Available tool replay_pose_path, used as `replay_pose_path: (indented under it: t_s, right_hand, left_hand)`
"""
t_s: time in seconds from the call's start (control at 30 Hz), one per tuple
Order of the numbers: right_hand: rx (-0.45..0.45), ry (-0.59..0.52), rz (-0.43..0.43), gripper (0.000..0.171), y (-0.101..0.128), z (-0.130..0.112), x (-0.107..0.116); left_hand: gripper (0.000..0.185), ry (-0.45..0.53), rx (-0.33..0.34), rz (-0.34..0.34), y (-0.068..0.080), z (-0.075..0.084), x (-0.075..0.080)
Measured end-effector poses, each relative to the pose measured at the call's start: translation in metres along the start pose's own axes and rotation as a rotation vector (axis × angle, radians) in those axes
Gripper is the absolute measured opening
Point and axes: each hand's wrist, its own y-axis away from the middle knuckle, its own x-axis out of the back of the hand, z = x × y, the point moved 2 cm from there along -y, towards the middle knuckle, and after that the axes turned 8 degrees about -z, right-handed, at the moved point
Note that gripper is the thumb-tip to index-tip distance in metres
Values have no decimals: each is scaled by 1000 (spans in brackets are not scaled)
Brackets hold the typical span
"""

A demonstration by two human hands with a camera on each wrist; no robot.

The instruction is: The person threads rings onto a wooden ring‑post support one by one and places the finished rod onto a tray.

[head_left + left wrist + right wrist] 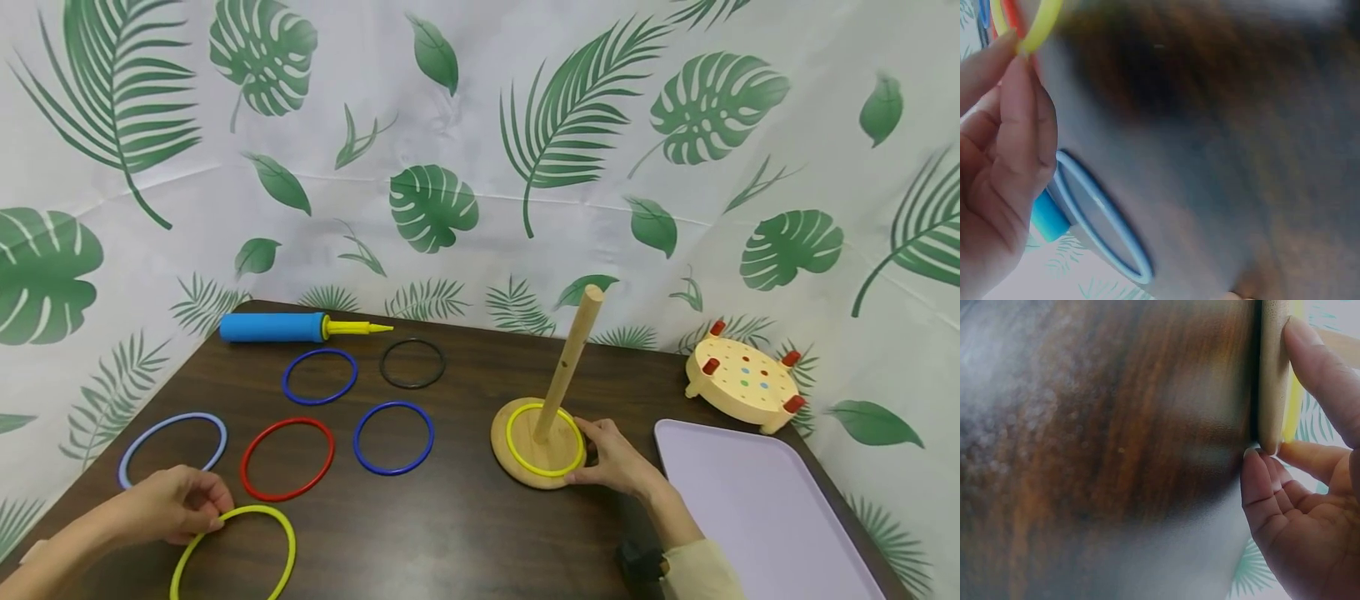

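My left hand [180, 504] pinches the top rim of a yellow ring [292, 542] between thumb and fingertips at the near left. The pinch shows closely in the left wrist view, where the yellow ring [1044, 25] is cut off by the frame's top. At the right, a ring-toss stand has a round wooden base [500, 442] and a tall wooden post [567, 367]. A second yellow ring [545, 473] lies on that base, around the post. My right hand [618, 458] grips the base's right edge, thumb and fingers spread along it.
Left of the stand lie a red ring [332, 450], two dark blue rings, a black ring [412, 387] and a light blue ring [225, 442]. A blue hand pump [273, 327] lies behind them. On the right are a lavender tray [735, 475] and a cream board with red pegs [727, 371].
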Motion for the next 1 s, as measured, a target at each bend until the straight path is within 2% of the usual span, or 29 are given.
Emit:
replay_pose_path:
  t_s: [0.17,0.3,0.57,0.7,0.87,1.0]
  right_hand:
    - [20,0,4,92,0,-1,0]
    - [26,-1,9,92,1,-3,-1]
    - [51,8,18,94,1,-2,-1]
    - [68,23,24,94,1,-2,-1]
    - [-9,-11,10,94,1,-1,-1]
    - [-54,-20,10,93,1,-1,-1]
  left_hand:
    - [7,4,-79,-41,-6,13,1]
    - [11,2,-76,-30,-13,28,2]
    - [25,152,-124,-47,-41,55,0]
    - [26,167,-137,4,-56,77,0]
    - [32,170,-146,102,-74,110,1]
    - [37,236,-140,171,-91,142,2]
